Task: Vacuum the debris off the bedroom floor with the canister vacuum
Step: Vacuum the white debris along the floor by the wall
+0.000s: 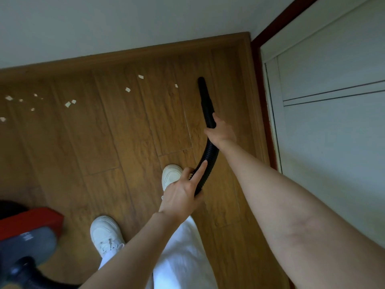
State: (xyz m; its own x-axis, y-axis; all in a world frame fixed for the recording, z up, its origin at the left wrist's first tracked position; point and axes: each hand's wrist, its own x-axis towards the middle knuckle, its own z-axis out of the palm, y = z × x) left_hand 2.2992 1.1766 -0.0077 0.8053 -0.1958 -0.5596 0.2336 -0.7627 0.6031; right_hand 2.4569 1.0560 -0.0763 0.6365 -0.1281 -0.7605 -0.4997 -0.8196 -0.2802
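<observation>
While you stand over the wooden floor (116,130) in white shoes (105,234), the canister vacuum (27,236) sits at your lower left, red and grey, close beside your left foot, with a black hose stub curling out of its near end at the bottom edge of the view. Your left arm reaches forward and up from the bottom centre, wrist nearly straight. Your left hand (183,190) is wrapped loosely round the lower part of the black ribbed hose (210,151), index finger stretched out along it and the other fingers curled underneath. Your right arm comes in long from the lower right, almost fully extended. Your right hand (221,130) is closed firmly round the hose further up, knuckles turned toward the white wardrobe door (333,122) on your right. Beyond that grip the hose runs on in a gentle curve, and its open end (201,80) points at the floor near the skirting board (125,57). Small pale paper scraps (67,104) lie scattered to the left of the nozzle, most of them well apart from it, the closest just beside it.
</observation>
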